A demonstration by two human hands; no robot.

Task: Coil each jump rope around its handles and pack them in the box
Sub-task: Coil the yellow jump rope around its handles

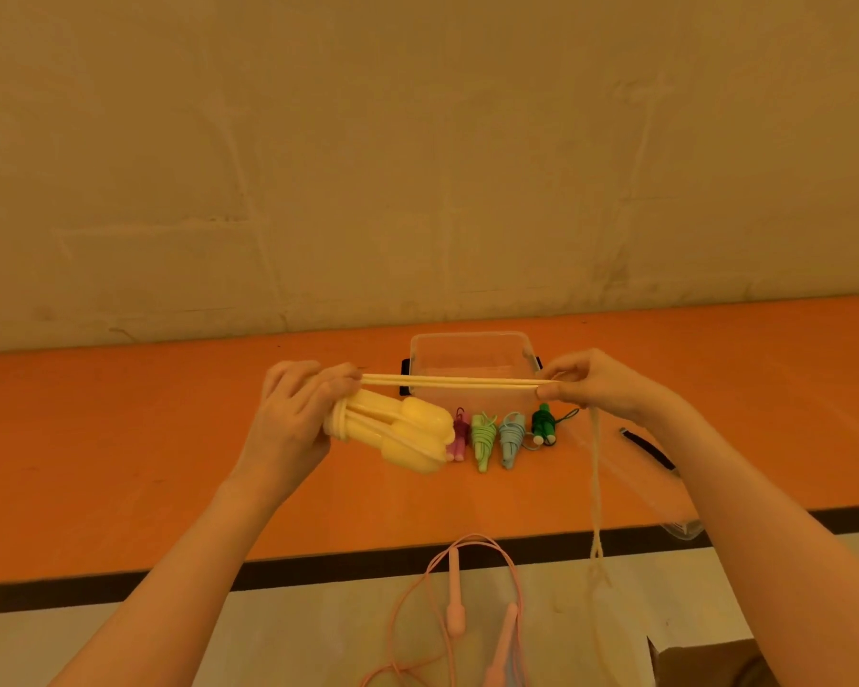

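- Nearest, an uncoiled pink jump rope (459, 617) hangs off the table edge.
- Left hand (296, 419) clamps the yellow handles (402, 436), long axis pointing right.
- Right hand (583, 384) pinches the yellow rope (450, 381), stretched taut rightward from the handles.
- Beyond, the clear box (472, 352).

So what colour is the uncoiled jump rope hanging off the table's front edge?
Pale pink, both cord and handles: the uncoiled pink jump rope, best seen low in the head view.
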